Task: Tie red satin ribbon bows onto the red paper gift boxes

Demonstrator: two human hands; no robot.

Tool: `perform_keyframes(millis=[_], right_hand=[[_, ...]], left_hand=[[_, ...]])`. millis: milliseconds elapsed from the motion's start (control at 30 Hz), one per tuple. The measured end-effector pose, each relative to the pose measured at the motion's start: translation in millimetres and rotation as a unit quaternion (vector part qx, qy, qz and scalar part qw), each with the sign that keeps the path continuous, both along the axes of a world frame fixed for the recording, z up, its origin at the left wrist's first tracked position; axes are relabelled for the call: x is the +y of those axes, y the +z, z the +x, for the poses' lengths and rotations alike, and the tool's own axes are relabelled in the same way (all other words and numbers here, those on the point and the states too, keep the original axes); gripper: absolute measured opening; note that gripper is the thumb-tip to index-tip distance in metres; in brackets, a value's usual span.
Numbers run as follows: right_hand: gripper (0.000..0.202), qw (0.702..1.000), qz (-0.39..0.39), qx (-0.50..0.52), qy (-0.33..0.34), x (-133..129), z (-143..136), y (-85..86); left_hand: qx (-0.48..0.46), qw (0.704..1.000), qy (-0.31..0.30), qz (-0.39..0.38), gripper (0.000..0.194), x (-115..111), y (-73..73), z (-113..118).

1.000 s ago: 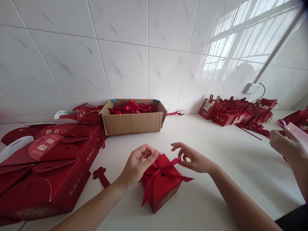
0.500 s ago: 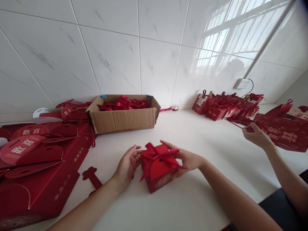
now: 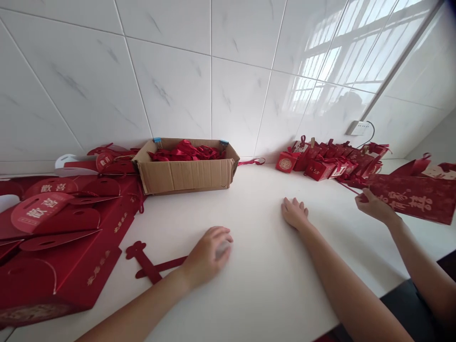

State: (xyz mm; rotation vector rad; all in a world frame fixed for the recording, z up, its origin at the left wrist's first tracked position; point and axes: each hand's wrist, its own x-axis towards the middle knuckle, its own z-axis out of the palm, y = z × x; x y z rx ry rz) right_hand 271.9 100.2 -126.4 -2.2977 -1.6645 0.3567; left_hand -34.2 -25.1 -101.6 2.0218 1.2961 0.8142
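Note:
A small red gift box (image 3: pixel 287 162) with a ribbon stands at the near left end of the group of red boxes by the wall. My right hand (image 3: pixel 295 213) is over the white counter in front of it, apart from the box. Its fingers are loosely bent and apart, holding nothing. Left of centre, my left hand (image 3: pixel 210 251) hovers low over the counter with curled fingers and a gap to the thumb; it looks to hold nothing. Beside and partly beneath that wrist lie flat dark red card strips (image 3: pixel 144 261).
An open cardboard box (image 3: pixel 185 176) of red ribbons (image 3: pixel 188 152) stands by the tiled wall. Large red boxes (image 3: pixel 103 237) fill the left side. Several small red boxes (image 3: pixel 320 169) are grouped at the back right. Another person's hand (image 3: pixel 377 206) holds a red bag (image 3: pixel 416 197).
The ribboned gift box has gone from between my hands to the group at the back right. My right hand has let go of it. My left hand has shifted right.

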Motion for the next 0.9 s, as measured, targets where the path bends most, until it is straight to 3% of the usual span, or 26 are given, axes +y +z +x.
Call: perform_keyframes(millis=[67,167,533,667,767,900], right_hand=[[0.054,1.000,-0.018,-0.020,0.015,-1,-4,-1.8],[0.057,0.998,-0.034,-0.038,0.029,-1,-3,-1.0],[0.057,0.997,-0.036,-0.053,0.030,-3,-1,-0.1],[0.053,0.998,-0.018,-0.049,0.042,-11,-21,1.3],[0.050,0.993,0.006,-0.036,0.111,-21,-53,3.6],[0.030,0.953,0.042,0.013,0.300,-45,-116,21.3]], left_hand=[[0.110,0.989,-0.067,0.066,0.031,-6,-3.7,3],[0.182,0.976,-0.088,0.086,0.039,-8,-4.1,4],[0.218,0.967,-0.089,0.097,0.038,-8,0.4,3],[0.204,0.969,-0.084,0.108,0.037,-10,-5.1,5],[0.189,0.970,-0.082,0.124,0.036,-10,-9.8,6],[0.181,0.968,-0.087,0.150,0.032,-11,-10.1,5]])
